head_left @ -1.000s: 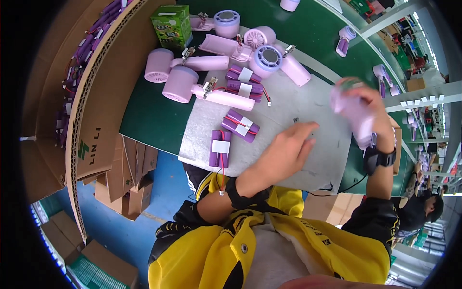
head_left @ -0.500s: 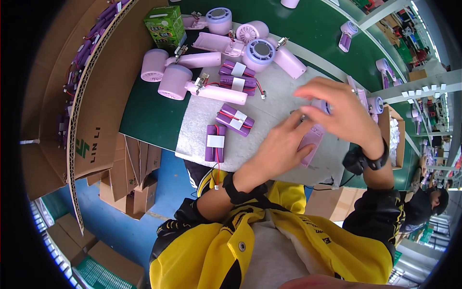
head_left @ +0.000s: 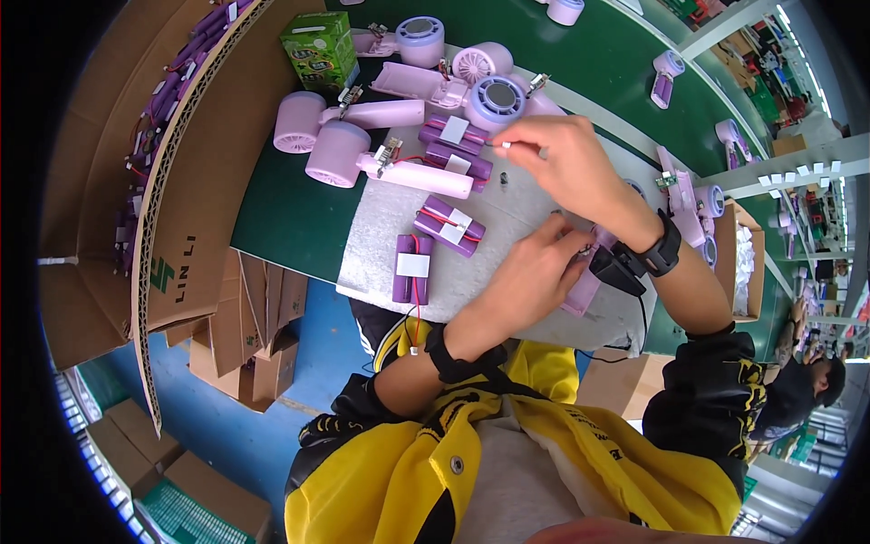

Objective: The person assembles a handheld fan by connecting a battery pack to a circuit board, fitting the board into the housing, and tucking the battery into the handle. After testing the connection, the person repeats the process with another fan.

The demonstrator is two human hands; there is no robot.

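My left hand (head_left: 530,279) is closed around the pink handle of a handheld fan (head_left: 581,297) lying on the pale foam sheet (head_left: 362,256); much of that fan is hidden behind my hands. Farther forward, my right hand (head_left: 580,172) pinches the small white plug (head_left: 506,145) on the wires of a purple battery pack (head_left: 444,136). A second purple pack (head_left: 464,161) lies against that one. Two more packs, one slanted (head_left: 437,227) and one upright in the picture (head_left: 413,283), rest nearer me with white labels and red wires.
Several pink fans (head_left: 337,154) with exposed circuit boards stand and lie around the sheet's far left. Behind them is a green box (head_left: 319,50). A tall cardboard carton (head_left: 195,208) holding purple packs (head_left: 177,91) borders the left. An open box (head_left: 748,263) sits at the right.
My right hand has swung left and forward, from above the held fan to the battery pack's plug. The left hand keeps its hold on the fan.
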